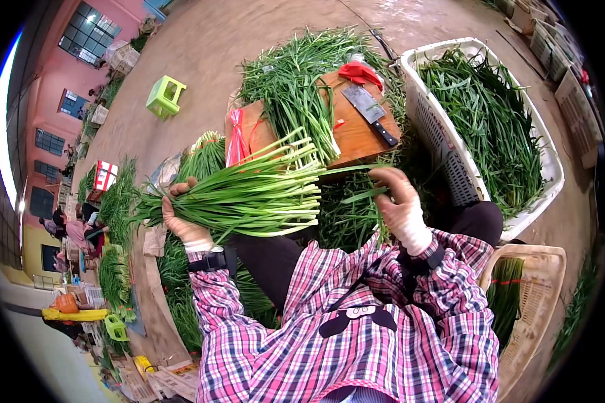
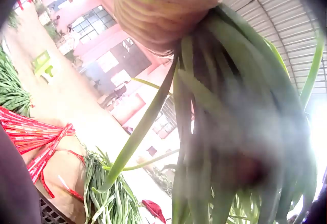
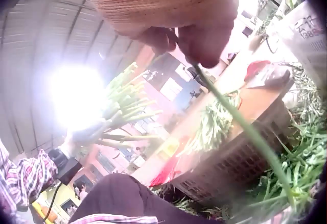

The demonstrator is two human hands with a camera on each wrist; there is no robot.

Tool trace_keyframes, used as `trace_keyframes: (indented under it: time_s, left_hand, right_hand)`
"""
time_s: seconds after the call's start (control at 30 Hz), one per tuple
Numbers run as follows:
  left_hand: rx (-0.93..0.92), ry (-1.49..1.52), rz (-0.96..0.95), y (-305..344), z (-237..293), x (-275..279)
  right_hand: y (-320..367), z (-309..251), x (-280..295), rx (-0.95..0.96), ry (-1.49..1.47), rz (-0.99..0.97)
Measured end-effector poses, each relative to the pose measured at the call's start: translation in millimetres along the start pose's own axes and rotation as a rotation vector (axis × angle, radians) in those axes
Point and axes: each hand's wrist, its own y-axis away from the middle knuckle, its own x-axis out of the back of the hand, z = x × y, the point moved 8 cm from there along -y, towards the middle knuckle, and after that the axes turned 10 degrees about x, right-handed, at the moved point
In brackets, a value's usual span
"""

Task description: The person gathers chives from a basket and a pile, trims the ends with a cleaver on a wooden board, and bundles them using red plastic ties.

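In the head view my left hand (image 1: 187, 225) grips a large bunch of long green stalks (image 1: 249, 195) near its leafy end, the pale cut ends toward the right. The left wrist view shows that hand (image 2: 163, 12) close up, with the bunch (image 2: 230, 106) hanging from it, partly blurred. My right hand (image 1: 403, 208), apart from the bunch and to its right, has thumb and fingers bent. Seen in the right wrist view, the right hand (image 3: 168, 9) pinches a single green stalk (image 3: 245, 127) between thumb and fingertips.
A wooden board (image 1: 356, 138) in front bears loose stalks (image 1: 296, 111), a cleaver (image 1: 370, 113), a red cloth (image 1: 361, 72) and red ties (image 1: 236, 138). To the right stand a white crate (image 1: 450, 144) of greens and a smaller crate (image 1: 538, 295). A green stool (image 1: 165, 96) is at left.
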Motion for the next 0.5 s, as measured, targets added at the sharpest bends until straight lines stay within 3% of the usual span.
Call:
trace_keyframes:
  time_s: [0.03,0.17,0.2,0.3,0.43,0.47,0.5]
  left_hand:
    - [-0.008,-0.017,0.004,1,-1,-4]
    - [-0.022,-0.107,0.029,-1,-6,-18]
    - [-0.012,-0.097,0.020,-2,-8,-22]
    - [-0.004,-0.065,0.001,-6,-10,-28]
    - [-0.026,-0.055,0.019,-5,1,-22]
    - [-0.026,-0.057,0.024,-4,3,-22]
    - [-0.014,-0.040,0.029,-4,6,-18]
  right_hand:
    - [-4,-16,7,0.022,0.063,0.065]
    - [-26,-51,-1,0.167,0.387,0.018]
    - [-28,-43,-9,0.130,0.465,-0.039]
    - [-24,-19,-29,-0.042,0.227,-0.256]
    - [-5,10,-15,-0.295,0.051,-0.324]
    - [-1,23,-4,-0.267,0.085,-0.288]
    - [2,29,7,-0.221,0.312,-0.379]
